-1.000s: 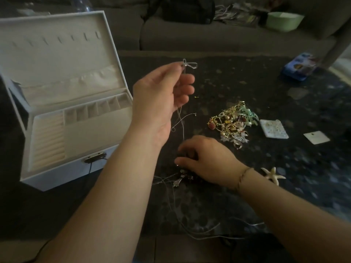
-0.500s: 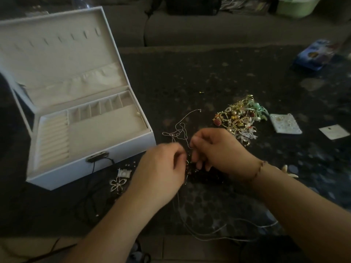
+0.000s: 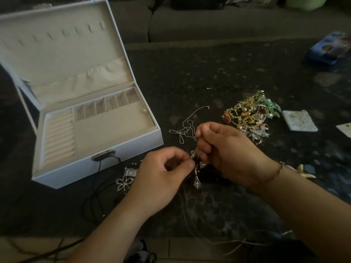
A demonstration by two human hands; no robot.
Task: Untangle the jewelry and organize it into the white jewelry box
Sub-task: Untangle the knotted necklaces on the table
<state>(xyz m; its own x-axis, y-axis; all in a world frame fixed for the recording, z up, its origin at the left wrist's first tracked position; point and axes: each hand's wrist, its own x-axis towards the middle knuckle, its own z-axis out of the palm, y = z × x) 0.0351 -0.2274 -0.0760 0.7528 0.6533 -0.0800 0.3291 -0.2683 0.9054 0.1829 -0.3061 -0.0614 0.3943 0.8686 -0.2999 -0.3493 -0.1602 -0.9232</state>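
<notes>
Currently both hands are pinching the necklace tangle (image 3: 197, 168) low over the bench (image 3: 218, 73): left hand (image 3: 161, 172) and right hand (image 3: 228, 150) flanking it, pendant hanging downward, white jewelry box (image 3: 98, 168) lying open to the left, nearer the left hand.

Jewelry box (image 3: 98, 168) smooth matt white outside, beige cloth lining, metal clasp (image 3: 104, 155). Tabletop (image 3: 190, 76) dark, speckled, slightly glossy. Thin chain (image 3: 187, 126) shiny silver metal. Earring pile (image 3: 250, 116) glossy gold metal with pale green plastic-looking bits. Flower pendant (image 3: 124, 182) dull silver metal. Sofa (image 3: 209, 21) grey matt cloth.
</notes>
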